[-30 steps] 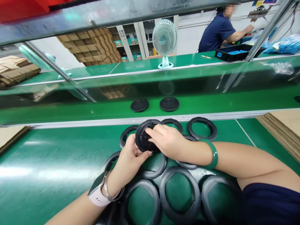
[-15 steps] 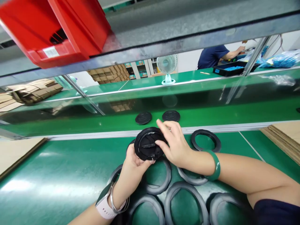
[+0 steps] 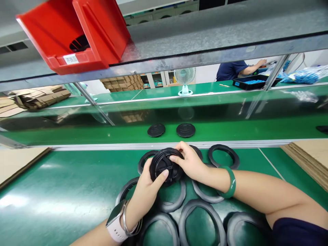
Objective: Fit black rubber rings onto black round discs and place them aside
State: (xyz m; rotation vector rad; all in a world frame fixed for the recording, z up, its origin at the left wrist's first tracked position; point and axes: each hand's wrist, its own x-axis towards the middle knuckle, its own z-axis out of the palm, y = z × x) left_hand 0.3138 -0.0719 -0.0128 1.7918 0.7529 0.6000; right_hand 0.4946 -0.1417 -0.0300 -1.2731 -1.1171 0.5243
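A round black plastic part [image 3: 164, 164] with a raised rim and a crossbar inside is held up above the bench. Around its left edge wraps my left hand [image 3: 150, 186], closed, its thumb pressed onto the inner face. My right hand [image 3: 192, 162] grips the upper right rim, thumb on the inside and fingers behind. Below and about the hands lie several dark ring-shaped parts, among them a large grey ring [image 3: 202, 222] near the front and a black ring [image 3: 223, 156] at the right. The fingertips behind the round part are hidden.
Two black discs [image 3: 186, 130] lie on the green conveyor belt [image 3: 243, 131] beyond the bench. Overhead, a red bin [image 3: 77, 37] sits on a metal shelf [image 3: 205, 37]. Cardboard stacks [image 3: 307, 164] flank the bench. Across the way are a fan [image 3: 185, 80] and a co-worker [image 3: 232, 70].
The round part has come slightly lower and to the right. My left thumb has moved from its lower edge onto its inner face; my right fingers have closed onto the rim.
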